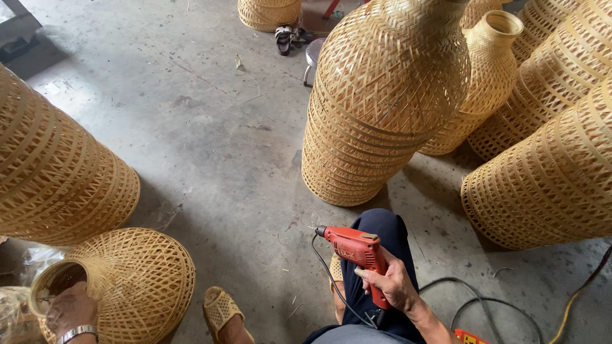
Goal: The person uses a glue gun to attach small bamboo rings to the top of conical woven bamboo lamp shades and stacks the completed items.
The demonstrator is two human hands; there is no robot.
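Your left hand (71, 310) is curled over the open neck of the woven bamboo shade (127, 283) lying on its side on the concrete floor (217, 127), well left of the tall stack of woven shades (382, 95). Right of that shade, your sandalled foot (223, 312) rests on the floor. Below the stack, over your knee, your right hand (392, 283) is wrapped tight around the grip of the red electric drill (354, 248), bit pointing left.

Drill (354, 250) lies right of woven shade (137, 280).
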